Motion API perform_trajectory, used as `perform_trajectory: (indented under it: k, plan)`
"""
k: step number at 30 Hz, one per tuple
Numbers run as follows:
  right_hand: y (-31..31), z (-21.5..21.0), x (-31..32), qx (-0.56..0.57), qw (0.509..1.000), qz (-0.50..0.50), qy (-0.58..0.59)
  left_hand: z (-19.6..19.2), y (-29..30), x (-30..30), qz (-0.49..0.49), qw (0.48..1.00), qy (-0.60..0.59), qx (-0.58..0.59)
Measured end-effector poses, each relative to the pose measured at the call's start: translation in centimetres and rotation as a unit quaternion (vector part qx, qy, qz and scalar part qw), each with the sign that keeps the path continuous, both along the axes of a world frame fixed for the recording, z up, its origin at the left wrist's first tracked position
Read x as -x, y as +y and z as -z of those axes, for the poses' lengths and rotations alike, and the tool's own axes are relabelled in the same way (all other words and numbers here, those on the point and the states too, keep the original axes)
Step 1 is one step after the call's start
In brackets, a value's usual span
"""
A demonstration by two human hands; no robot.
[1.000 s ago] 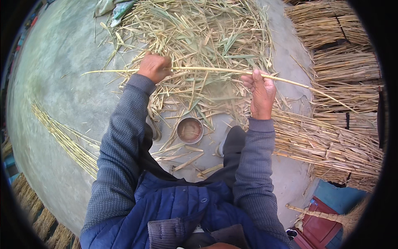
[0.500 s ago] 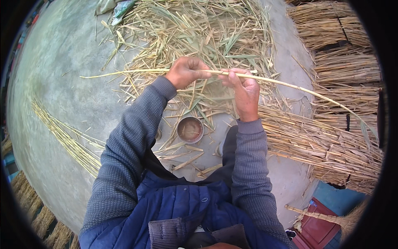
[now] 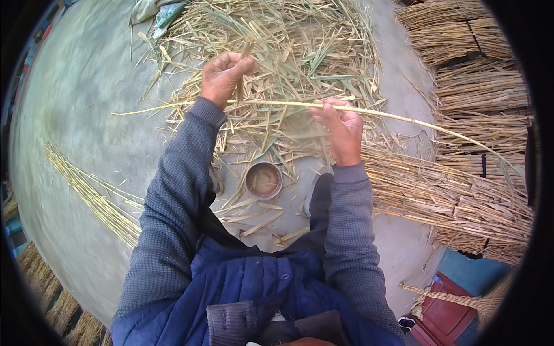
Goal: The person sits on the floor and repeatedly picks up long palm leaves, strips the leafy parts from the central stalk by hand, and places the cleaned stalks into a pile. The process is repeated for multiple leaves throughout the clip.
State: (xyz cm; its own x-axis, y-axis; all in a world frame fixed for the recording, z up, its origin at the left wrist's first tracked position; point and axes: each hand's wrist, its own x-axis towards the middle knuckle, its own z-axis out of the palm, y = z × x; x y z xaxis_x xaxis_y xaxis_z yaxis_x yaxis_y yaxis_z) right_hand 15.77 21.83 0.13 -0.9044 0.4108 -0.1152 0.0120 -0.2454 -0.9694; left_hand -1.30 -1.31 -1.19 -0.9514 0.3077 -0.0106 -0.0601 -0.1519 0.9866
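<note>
A long pale yellow reed stalk lies crosswise in front of me, bending down at its right end, where a narrow green leaf hangs. My right hand pinches it between thumb and fingers. Just above the stalk's left part is my left hand, closed on a brown strip of dry leaf sheath that sticks out above and below the fist. Whether the strip still touches the stalk I cannot tell. Beneath both hands spreads a heap of peeled leaves and husks.
Between my feet stands a small round metal bowl. Peeled stalks lie in a loose bunch at left. On the right are an unpeeled reed pile and tied bundles. A broom-like bundle rests over a red panel.
My left hand has come off the stalk and moved up and left, now with the brown sheath strip in it. The right hand stays almost in place, holding the stalk.
</note>
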Motion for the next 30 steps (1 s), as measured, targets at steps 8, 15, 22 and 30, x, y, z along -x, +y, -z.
perform_trajectory:
  k: [8, 15, 22, 30]
  plan:
    - [1.3, 0.0, 0.0, -0.018, 0.999, 0.041, 0.001, 0.8, -5.7, 3.8, -0.175, 0.814, 0.323, 0.45]
    - [0.5, 0.0, 0.8, -0.012, 0.994, 0.106, 0.01, 1.4, -1.7, 0.5, 0.212, 0.889, 0.269, 0.305]
    - [1.2, 0.1, 1.1, 0.03, 0.991, 0.133, 0.007, 2.8, -1.4, 0.2, 0.259, 0.955, -0.004, 0.144]
    - [-0.3, 0.0, 1.4, 0.057, 0.994, 0.096, 0.006, 0.4, -0.7, 0.0, 0.009, 0.822, 0.395, 0.411]
